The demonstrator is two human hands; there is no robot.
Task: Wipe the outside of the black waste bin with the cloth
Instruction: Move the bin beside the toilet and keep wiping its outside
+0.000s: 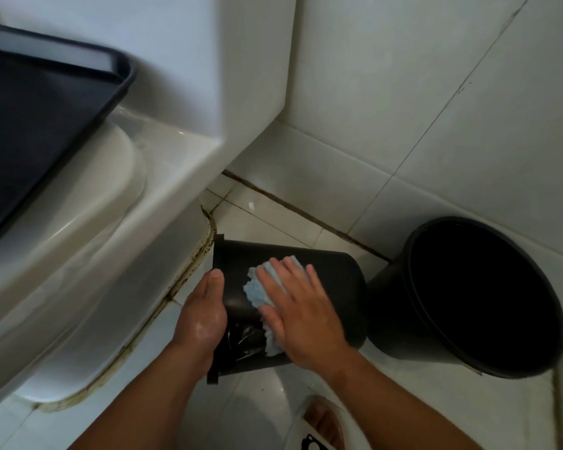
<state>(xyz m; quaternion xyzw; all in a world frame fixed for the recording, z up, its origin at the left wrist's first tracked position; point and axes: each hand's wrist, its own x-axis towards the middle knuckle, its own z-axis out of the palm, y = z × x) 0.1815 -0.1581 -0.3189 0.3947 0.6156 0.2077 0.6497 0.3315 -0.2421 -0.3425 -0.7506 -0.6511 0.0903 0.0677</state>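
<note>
Right hand point(301, 311) pressing blue cloth point(257, 287) on black bin point(332, 280), no readable writing

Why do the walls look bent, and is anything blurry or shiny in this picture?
Head view: the wide-angle lens bows the tile lines and the toilet; the right hand and blue cloth are smeared by motion; the left hand is sharper, with a wet glint; soft glare sits on the floor tiles; the second bin is too dark inside to read.
</note>
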